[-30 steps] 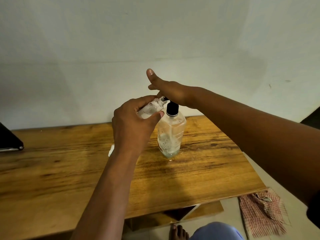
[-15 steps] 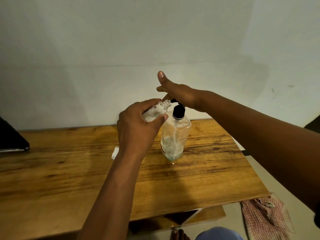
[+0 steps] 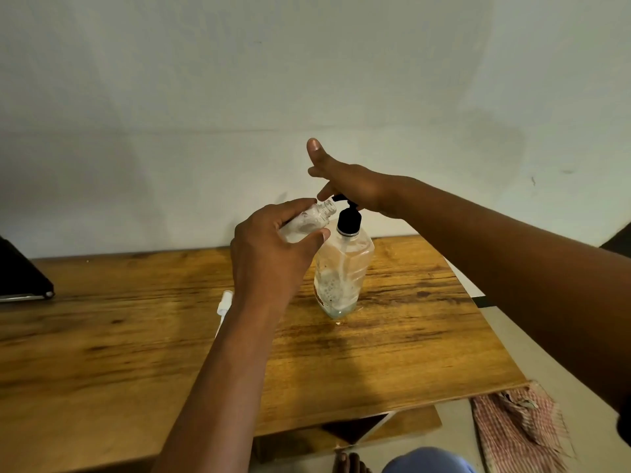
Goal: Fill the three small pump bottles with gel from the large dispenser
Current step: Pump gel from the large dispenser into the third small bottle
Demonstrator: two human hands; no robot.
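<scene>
Above, right hand [image 3: 355, 186] flat on pump [image 3: 345, 206].

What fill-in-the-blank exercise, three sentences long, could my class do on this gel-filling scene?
1. The left hand holds the small bottle tilted, its open neck toward the black ____.
2. The right hand rests on top of the large dispenser's ____.
3. The large dispenser stands on a ____ table.

Missing words: spout; pump; wooden

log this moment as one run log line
step: filling small bottle | left hand: holds it tilted, mouth at nozzle | right hand: palm on large dispenser pump | table: white pump top
</scene>
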